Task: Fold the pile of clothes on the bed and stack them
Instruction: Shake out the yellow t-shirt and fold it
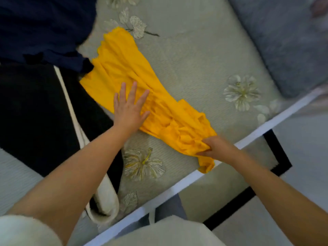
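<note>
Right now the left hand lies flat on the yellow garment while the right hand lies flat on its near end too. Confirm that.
Not quite. In the head view the left hand does lie flat, fingers spread, on the yellow garment, but the right hand is not flat: its fingers grip the bunched near end.

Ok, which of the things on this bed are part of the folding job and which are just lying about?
Part of the job:
yellow garment, pressed flat by the left hand, its near end gripped by the right hand
navy garment
black garment with white stripe

Just lying about:
floral bedspread
grey pillow
</note>
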`<state>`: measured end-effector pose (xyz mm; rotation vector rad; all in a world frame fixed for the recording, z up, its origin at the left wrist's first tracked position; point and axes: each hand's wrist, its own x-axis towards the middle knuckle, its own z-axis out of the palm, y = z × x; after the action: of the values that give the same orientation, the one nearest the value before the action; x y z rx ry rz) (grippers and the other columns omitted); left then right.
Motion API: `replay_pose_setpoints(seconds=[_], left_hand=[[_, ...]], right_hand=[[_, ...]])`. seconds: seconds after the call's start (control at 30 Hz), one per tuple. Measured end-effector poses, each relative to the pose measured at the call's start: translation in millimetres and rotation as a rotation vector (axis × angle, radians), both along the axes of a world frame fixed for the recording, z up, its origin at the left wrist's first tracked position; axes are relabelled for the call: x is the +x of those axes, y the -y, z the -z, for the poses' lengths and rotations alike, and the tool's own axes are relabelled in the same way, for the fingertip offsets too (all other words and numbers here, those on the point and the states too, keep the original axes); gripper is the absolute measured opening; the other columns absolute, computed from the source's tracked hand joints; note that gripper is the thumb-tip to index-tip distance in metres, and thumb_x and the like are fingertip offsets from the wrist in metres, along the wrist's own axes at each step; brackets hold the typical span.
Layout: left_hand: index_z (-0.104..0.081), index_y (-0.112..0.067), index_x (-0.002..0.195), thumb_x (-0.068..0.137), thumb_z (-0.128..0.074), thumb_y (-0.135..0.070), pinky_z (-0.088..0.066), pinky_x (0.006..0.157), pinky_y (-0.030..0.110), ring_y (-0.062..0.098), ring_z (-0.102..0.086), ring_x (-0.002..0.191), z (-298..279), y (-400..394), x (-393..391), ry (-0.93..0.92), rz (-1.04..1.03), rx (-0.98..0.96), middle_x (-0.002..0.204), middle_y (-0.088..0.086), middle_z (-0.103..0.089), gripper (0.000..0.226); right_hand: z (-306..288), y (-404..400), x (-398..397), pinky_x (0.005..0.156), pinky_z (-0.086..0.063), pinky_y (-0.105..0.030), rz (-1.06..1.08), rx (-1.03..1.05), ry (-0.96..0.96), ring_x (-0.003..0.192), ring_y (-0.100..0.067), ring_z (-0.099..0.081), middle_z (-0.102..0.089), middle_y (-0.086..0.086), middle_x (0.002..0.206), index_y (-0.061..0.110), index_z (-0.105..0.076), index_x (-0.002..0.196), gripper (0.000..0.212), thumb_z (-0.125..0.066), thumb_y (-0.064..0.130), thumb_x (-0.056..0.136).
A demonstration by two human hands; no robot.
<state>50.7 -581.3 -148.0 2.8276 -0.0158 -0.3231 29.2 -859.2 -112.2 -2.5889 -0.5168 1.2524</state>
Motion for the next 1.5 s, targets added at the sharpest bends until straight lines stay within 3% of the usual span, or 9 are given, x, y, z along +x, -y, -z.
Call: replay_pose_setpoints(seconds=[0.13, 0.2, 0.3, 0.43, 0.63, 0.87, 0.97, 1.23, 1.5], left_hand=[[-0.015, -0.034, 0.146, 0.088, -0.052, -0.043, -0.004, 0.111, 0.051, 0.032, 0.005, 0.142, 10, 30, 40, -0.038, 0.069, 0.038, 0.156, 0.004, -0.002, 0.069], [-0.010, -0.034, 0.146, 0.089, -0.047, -0.047, -0.007, 0.111, 0.051, 0.030, 0.000, 0.143, 18, 38, 55, -0.124, 0.106, 0.068, 0.156, 0.003, -0.007, 0.069], [-0.004, -0.035, 0.146, 0.090, -0.041, -0.052, -0.020, 0.107, 0.049, 0.031, -0.022, 0.136, 24, 48, 72, -0.235, 0.147, 0.141, 0.149, 0.008, -0.027, 0.070], [-0.022, -0.034, 0.144, 0.091, -0.042, -0.051, -0.032, 0.100, 0.041, 0.029, -0.037, 0.126, 22, 56, 84, -0.316, 0.237, 0.320, 0.133, 0.012, -0.046, 0.060], [-0.051, -0.004, 0.110, 0.097, -0.038, -0.034, -0.039, 0.073, 0.038, 0.035, -0.054, 0.105, -11, 41, 115, -0.231, 0.051, 0.131, 0.110, 0.022, -0.059, 0.035], [-0.051, -0.001, 0.105, 0.099, -0.035, -0.029, -0.034, 0.065, 0.039, 0.038, -0.052, 0.091, -169, 1, 212, 0.274, -0.208, 0.149, 0.107, 0.022, -0.051, 0.033], [-0.052, -0.001, 0.111, 0.098, -0.038, -0.025, -0.036, 0.066, 0.039, 0.038, -0.051, 0.092, -240, -24, 224, 0.441, -0.260, 0.081, 0.117, 0.019, -0.047, 0.030], [-0.039, -0.010, 0.092, 0.096, -0.039, -0.032, -0.024, 0.049, 0.032, 0.028, -0.049, 0.068, -296, -47, 166, 0.336, -0.167, 0.086, 0.063, -0.002, -0.040, 0.023], [-0.041, -0.015, 0.129, 0.091, -0.044, -0.045, -0.036, 0.054, 0.026, 0.017, -0.049, 0.073, -318, -23, 106, 0.219, -0.165, -0.025, 0.079, 0.001, -0.050, 0.048]], right_hand=[[-7, 24, -10, 0.074, -0.035, -0.029, 0.397, 0.015, 0.029, 0.110, -0.029, -0.053, -0.055, -0.010, 0.113, 0.018, -0.043, 0.124, 0.073, -0.078, 0.044, 0.065], [-5, 34, -4, 0.086, -0.036, -0.031, 0.513, -0.008, 0.036, 0.122, -0.031, -0.047, -0.049, -0.015, 0.133, 0.010, -0.032, 0.139, 0.091, -0.058, 0.062, 0.070], [6, 36, 12, 0.091, -0.037, -0.033, 0.594, -0.077, 0.054, 0.116, -0.032, -0.050, -0.055, -0.021, 0.126, 0.004, -0.051, 0.126, 0.070, -0.026, 0.060, 0.090], [26, 34, 33, 0.084, -0.042, -0.033, 0.264, -0.309, 0.060, 0.106, -0.028, -0.056, -0.061, -0.013, 0.112, 0.009, -0.059, 0.111, 0.057, -0.044, 0.059, 0.087], [2, 47, 111, 0.085, -0.038, -0.031, 0.342, -0.207, 0.304, 0.112, -0.028, -0.048, -0.054, -0.016, 0.115, 0.006, -0.062, 0.108, 0.045, -0.054, 0.045, 0.087], [-145, 0, 265, 0.067, -0.032, -0.036, 0.488, 0.217, 0.568, 0.098, -0.036, -0.055, -0.061, -0.025, 0.101, 0.017, -0.044, 0.068, 0.035, -0.069, 0.039, 0.077], [-223, -19, 304, 0.078, -0.038, -0.038, 0.365, 0.288, 0.758, 0.104, -0.036, -0.055, -0.061, -0.022, 0.107, 0.008, -0.057, 0.098, 0.047, -0.071, 0.044, 0.072], [-279, -34, 290, 0.069, -0.035, -0.035, -0.026, 0.067, 0.719, 0.094, -0.033, -0.058, -0.065, -0.020, 0.096, 0.013, -0.049, 0.068, 0.041, -0.062, 0.051, 0.079], [-294, -15, 242, 0.068, -0.036, -0.034, 0.126, 0.010, 0.770, 0.092, -0.036, -0.059, -0.062, -0.022, 0.088, 0.010, -0.053, 0.064, 0.051, -0.055, 0.059, 0.079]])
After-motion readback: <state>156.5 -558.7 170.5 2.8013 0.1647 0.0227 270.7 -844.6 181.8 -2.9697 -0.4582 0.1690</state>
